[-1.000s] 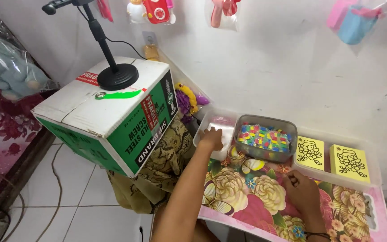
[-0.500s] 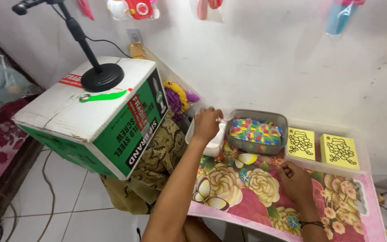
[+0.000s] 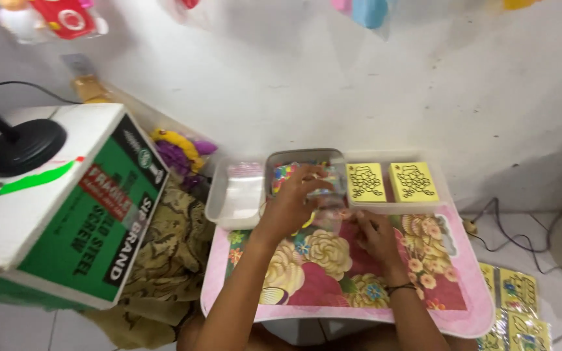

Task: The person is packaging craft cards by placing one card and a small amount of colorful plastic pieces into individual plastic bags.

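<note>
- Clear plastic sleeve (image 3: pixel 328 207) was pinched between both hands, the left hand (image 3: pixel 294 198) grasping its top, the right hand (image 3: pixel 373 233) its lower edge.
- Grey tray of coloured pieces (image 3: pixel 304 158) sat just beyond them, apparently untouched yet; yellow cards (image 3: pixel 389 181) lay beyond the right hand.

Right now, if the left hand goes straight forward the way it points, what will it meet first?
Probably the metal tray of colourful pieces: the left hand points toward the wall and is already over the tray's near edge. Depth is unclear, so it may touch the small clear bag first.

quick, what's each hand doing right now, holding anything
Left hand: closed on the top of a clear plastic bag, in front of the metal tray of coloured pieces.
Right hand: fingers pinch the same bag's lower edge.
</note>
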